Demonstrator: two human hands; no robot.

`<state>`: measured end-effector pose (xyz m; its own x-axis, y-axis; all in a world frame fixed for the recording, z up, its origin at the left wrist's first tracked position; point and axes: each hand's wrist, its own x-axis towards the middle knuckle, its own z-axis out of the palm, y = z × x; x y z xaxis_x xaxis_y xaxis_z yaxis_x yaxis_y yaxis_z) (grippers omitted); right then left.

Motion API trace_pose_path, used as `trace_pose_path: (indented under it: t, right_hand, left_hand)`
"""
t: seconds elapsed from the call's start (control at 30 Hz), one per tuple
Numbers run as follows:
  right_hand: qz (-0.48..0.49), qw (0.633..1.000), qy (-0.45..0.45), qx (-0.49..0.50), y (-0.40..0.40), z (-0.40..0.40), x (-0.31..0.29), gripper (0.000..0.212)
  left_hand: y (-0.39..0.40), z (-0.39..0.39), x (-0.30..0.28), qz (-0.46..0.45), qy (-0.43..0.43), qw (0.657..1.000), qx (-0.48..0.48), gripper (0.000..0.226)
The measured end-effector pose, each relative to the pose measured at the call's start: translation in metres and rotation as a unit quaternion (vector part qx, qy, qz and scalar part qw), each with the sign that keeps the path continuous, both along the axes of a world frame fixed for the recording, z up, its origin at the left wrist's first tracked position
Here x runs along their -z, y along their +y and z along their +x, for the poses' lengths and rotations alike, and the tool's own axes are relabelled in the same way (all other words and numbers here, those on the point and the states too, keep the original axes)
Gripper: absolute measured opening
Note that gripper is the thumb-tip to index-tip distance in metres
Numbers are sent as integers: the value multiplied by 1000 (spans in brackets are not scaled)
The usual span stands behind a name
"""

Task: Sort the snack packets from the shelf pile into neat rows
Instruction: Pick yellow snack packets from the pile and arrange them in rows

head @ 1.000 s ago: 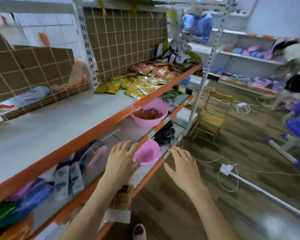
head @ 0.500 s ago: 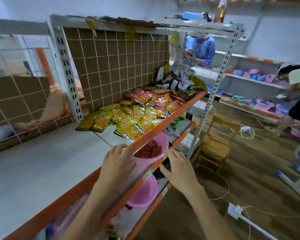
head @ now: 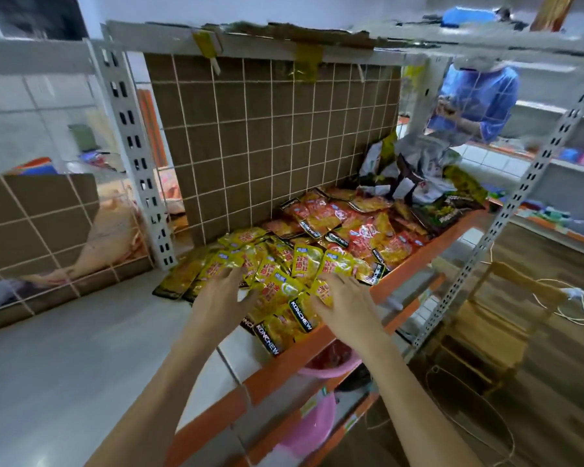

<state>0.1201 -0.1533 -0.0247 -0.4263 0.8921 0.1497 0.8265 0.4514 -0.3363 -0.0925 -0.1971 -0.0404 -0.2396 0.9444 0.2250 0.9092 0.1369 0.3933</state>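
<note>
Now both hands reach over the pile of yellow packets [head: 277, 274] on the white shelf [head: 91, 358] with its orange front edge. Left hand [head: 221, 294], fingers spread and straight, rests on the pile's near left side; right hand [head: 343, 303], likewise spread and holding nothing, lies on its near right side. Behind the yellow packets lie red packets [head: 348, 224], and past those a heap of dark and silver bags [head: 415, 176]. Below the pile sits a pink bowl [head: 324, 364].

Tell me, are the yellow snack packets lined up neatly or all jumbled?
Jumbled. The yellow packets overlap at different angles on the shelf; no rows yet.
</note>
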Motion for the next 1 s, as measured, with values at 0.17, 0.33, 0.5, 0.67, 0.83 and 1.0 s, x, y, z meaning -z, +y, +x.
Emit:
trace_pose_path:
  t: [0.17,0.33,0.5,0.67,0.83,1.0]
  right_hand:
    - [-21,998,-66,-5,70,-7,7,49]
    - [-46,982,-180,-33,120,-8,8,78]
    - [-53,974,-204,-82,146,-17,13,113]
    - [-73,974,-169,-129,160,-20,17,103]
    - [-96,975,-83,-182,163,-27,21,84]
    - [-134,970,-37,-199,167,-29,26,81]
  left_hand:
    - [37,2,0,-54,-18,997,-53,45]
    - [63,7,4,-127,-33,985,-115,28]
    - [81,19,-4,-192,-60,964,-173,45]
    - [92,22,1,-240,-63,948,-198,58]
    - [98,25,3,-256,-87,939,-212,55]
    - [100,28,5,-253,-101,938,-215,38]
